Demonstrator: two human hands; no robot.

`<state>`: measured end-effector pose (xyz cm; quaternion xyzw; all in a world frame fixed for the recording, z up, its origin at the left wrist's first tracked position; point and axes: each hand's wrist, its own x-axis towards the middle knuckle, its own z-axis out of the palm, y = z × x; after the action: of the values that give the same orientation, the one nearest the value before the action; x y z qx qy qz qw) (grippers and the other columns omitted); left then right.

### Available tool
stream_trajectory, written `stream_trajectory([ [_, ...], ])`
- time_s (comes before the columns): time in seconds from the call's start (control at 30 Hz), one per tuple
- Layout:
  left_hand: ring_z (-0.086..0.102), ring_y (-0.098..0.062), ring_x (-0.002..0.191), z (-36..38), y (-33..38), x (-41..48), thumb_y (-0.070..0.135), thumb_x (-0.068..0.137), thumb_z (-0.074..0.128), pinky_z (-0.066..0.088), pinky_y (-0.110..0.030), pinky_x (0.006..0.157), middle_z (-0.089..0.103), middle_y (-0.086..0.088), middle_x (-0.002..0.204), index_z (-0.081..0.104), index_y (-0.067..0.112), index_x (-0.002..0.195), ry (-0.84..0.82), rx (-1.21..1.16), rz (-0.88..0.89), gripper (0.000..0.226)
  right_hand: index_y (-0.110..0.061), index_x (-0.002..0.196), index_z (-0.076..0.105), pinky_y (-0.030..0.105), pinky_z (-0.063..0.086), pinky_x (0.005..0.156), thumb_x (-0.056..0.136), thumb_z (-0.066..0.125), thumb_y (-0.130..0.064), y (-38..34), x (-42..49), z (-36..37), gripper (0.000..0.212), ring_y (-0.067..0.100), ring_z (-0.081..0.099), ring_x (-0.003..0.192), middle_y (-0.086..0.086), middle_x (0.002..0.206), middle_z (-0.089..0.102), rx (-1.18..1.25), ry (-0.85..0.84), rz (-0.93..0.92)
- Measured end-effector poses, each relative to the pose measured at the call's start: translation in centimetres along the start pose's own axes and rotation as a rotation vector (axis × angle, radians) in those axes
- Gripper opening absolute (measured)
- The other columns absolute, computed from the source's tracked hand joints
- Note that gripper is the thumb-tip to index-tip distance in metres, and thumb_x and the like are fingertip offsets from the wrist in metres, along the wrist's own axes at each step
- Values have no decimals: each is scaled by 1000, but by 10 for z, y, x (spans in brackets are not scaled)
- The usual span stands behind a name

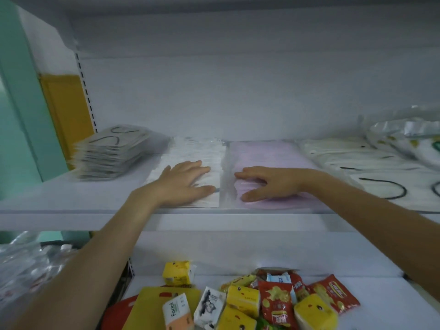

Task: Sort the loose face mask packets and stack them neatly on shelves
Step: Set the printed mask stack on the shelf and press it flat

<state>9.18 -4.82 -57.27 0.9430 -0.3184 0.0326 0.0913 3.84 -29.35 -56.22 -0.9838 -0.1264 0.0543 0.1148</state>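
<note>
Tissue packs (242,297) cropped below; left hand (185,182) partly hides blurred white packets (202,148)

White shelf (71,198) – grey packet stack (109,153), white packets (190,148), pink packets (266,153), cream packets (352,158).

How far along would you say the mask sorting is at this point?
Done: the grey stack sits piled at the left of the shelf. In hand: the left hand lies flat on the white stack and the right hand presses the pink stack, apparently squaring them. Left: the cream packets on the right lie spread and overlapping, not yet stacked.
</note>
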Motion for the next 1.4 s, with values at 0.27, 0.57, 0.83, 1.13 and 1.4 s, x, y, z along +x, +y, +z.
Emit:
stream_trajectory([
  [0.27,2,-6,145,1,-4,2,66,89,33,-2,-43,118,9,13,158,18,36,149,88,3,-11,68,-30,144,31,-7,1,89,85,61,-47,-3,2,-14,69,-3,18,133,-9,152,27,36,283,-152],
  [0.57,-5,-3,144,3,0,4,63,93,17,-8,-37,117,-4,17,158,5,36,150,-38,96,-94,64,-18,144,32,21,13,110,95,50,-35,-14,46,-36,55,13,21,140,2,153,27,-100,185,-192],
  [0.83,7,-5,144,-37,-14,30,43,102,18,2,-19,112,9,9,158,17,22,151,100,-171,-219,53,-12,147,25,36,20,115,100,30,-19,5,114,-63,47,24,23,141,9,155,21,-201,100,34],
  [1.13,36,-22,137,-30,-72,87,16,102,38,25,-27,111,36,-11,149,38,1,142,278,-800,-354,43,-6,148,18,24,16,112,96,33,-4,23,159,-45,55,20,20,142,7,156,16,2,80,127],
  [1.4,57,-27,103,-25,-124,142,25,102,35,42,-31,91,55,-19,123,56,1,118,188,-701,-407,36,-5,144,30,27,20,111,97,29,-4,20,191,-41,46,20,28,138,7,153,27,115,150,256],
])
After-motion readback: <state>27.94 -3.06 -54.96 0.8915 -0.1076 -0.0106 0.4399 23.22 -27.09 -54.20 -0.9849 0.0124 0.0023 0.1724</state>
